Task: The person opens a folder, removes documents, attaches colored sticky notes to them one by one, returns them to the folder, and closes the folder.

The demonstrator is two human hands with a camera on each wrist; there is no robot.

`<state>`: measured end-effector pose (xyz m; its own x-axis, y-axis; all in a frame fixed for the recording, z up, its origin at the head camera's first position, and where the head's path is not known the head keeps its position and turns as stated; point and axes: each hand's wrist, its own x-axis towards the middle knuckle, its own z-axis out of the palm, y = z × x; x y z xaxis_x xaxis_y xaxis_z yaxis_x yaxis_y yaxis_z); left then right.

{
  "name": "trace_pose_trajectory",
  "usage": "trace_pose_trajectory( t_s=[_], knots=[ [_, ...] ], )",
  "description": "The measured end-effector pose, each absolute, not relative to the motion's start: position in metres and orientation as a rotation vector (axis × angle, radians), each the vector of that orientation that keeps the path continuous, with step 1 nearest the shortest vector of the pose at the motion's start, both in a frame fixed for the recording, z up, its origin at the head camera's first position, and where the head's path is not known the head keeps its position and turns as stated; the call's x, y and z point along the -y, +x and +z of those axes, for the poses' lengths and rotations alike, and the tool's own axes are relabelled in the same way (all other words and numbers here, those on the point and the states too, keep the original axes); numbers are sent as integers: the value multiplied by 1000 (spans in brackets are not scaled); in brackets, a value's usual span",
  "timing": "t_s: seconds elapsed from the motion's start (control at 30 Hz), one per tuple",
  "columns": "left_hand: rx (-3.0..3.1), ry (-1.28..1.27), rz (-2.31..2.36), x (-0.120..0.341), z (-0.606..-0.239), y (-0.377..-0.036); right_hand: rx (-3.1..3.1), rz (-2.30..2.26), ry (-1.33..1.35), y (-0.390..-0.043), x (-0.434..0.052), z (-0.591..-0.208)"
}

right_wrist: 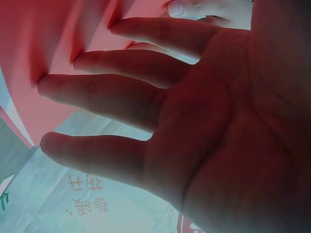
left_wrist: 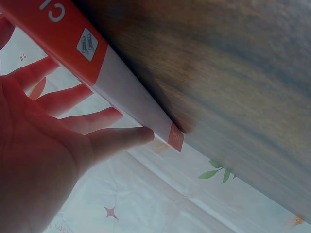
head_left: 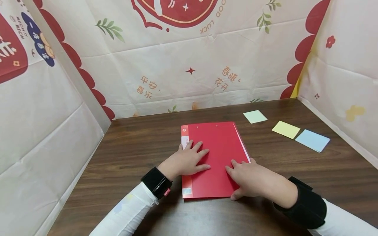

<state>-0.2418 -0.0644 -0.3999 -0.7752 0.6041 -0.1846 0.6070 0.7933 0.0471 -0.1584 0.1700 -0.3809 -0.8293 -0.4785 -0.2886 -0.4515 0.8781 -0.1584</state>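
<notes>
A red folder point(head_left: 214, 141) lies closed on the table, its labelled spine point(left_wrist: 131, 92) toward the left. My left hand point(head_left: 189, 160) rests on the cover near that spine, fingers spread and fairly straight. Over the lower right part of the cover is my right hand point(head_left: 249, 178), its fingertips touching the red surface and its thumb by the bottom edge. In the right wrist view the fingers point(right_wrist: 102, 92) of that hand are extended, with nothing between them. White page edges show along the folder's right side.
Pale green sticky notes point(head_left: 255, 116), yellow sticky notes point(head_left: 285, 129) and blue sticky notes point(head_left: 312, 140) lie at the back right of the brown wooden table point(head_left: 141, 141). Printed cloth walls point(head_left: 189, 55) enclose the table at the back and both sides.
</notes>
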Motion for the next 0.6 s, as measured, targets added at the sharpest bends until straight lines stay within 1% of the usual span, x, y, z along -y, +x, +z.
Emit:
trace_pose_trajectory(
  t_s=[0.37,0.6],
  knots=[
    [-2799,946,-33,64,-400,-240,-2736,-110,-704,-158,-170,-381],
    [-2818,962,23,67,-396,-239,-2732,-165,-696,-158,-174,-372]
  ],
)
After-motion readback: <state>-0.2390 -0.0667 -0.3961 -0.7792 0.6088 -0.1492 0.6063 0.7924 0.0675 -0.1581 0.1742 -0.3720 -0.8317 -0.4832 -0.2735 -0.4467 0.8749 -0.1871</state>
